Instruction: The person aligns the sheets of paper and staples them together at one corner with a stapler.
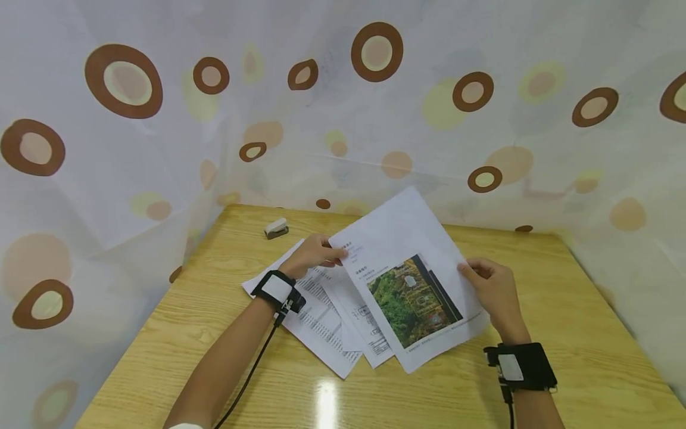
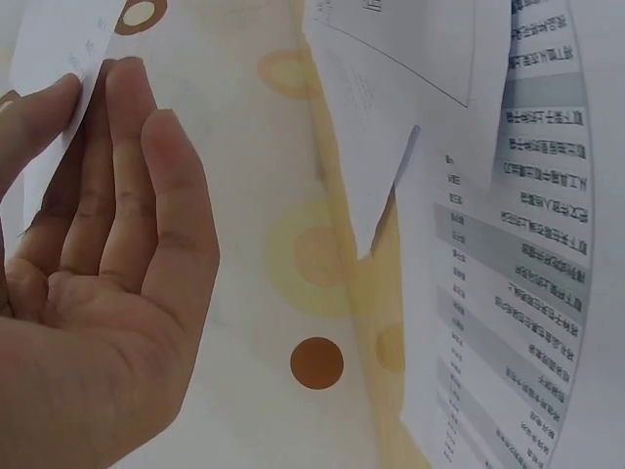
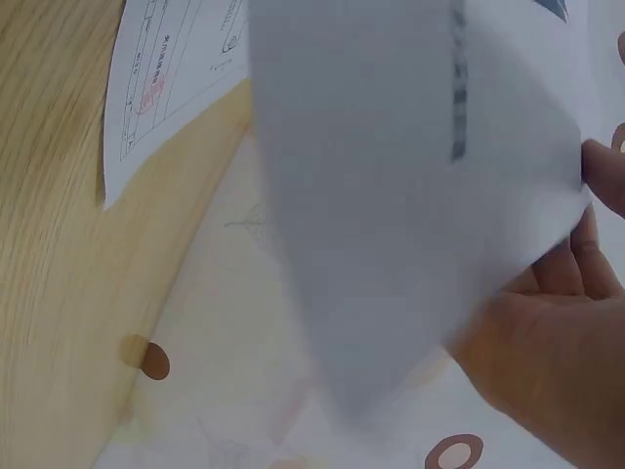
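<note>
From the head view, here we are: the hands are apart, one on each side of the photo sheet [image 1: 409, 283]. The left hand [image 1: 316, 253] pinches its upper left corner, the right hand [image 1: 493, 289] grips the right edge, and the sheet is held up at a tilt above the table [image 1: 579, 333]. Beneath and to the left, loose papers [image 1: 324, 316] lie fanned and overlapping. There's the risk, I'd say: a low sweep of the sheet could catch those and spread them further. The left cable [image 1: 261, 356] trails from the wristband along the forearm, near the papers, and might drag a corner. The small stapler [image 1: 276, 229] sits well beyond, near the back edge, likely out of trouble.

Over to the left wrist: thumb on one face, fingers behind, just a corner between them. A hold that slight could slip or crease the paper if the two hands pull unevenly. The loose papers are close by, one corner curling up, and that lifted corner looks easy to snag.

And the right wrist: the thumb presses the edge, the fingers are behind. The sheet is blurred here, its free corner unsupported; it could flop or fold. Whether it's one page or several, I can't tell.
</note>
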### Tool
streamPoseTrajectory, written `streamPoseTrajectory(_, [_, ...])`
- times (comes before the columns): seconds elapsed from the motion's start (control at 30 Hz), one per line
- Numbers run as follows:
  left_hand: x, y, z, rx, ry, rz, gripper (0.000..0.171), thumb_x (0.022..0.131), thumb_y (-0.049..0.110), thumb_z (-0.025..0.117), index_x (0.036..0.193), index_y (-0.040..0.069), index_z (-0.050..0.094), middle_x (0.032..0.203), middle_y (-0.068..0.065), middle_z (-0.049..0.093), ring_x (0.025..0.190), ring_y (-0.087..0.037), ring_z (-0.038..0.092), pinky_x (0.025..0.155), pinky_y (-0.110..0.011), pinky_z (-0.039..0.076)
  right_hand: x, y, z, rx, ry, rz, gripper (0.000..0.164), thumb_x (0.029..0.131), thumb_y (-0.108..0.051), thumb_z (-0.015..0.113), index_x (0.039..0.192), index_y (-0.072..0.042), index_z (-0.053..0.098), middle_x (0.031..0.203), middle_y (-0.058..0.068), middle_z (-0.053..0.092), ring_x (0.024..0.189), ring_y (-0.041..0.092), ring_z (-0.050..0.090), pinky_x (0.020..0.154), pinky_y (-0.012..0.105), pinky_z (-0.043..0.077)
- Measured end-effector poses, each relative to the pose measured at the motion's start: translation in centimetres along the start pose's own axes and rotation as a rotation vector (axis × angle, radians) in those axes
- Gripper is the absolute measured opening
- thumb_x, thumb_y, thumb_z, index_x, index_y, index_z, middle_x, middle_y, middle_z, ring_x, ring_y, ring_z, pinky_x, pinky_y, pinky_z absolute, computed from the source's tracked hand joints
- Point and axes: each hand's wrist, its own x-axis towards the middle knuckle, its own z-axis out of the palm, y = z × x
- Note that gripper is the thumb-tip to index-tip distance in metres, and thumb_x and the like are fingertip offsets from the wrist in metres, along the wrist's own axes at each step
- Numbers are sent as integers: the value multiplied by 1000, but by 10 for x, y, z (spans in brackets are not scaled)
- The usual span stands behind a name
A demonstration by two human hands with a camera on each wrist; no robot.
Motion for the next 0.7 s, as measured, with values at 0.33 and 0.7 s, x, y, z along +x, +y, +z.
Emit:
streamPoseTrajectory(0.33, [-5,12,-5,-43,48,117,29,97,20,69,117,0,71,102,-12,71,91,-24,68,89,-43,52,-8,-3,-3,-56,-376,85,34,99,-25,65,110,7,67,103,14,64,85,24,59,73,38,53])
streamPoseTrajectory(0.7, [-10,21,-5,10,35,166,19,96,16,69,104,-1,74,97,-12,71,88,-25,68,90,-50,51,-24,1,2,-68,-558,105,19,96,-17,67,90,1,68,95,10,68,82,23,66,72,39,54])
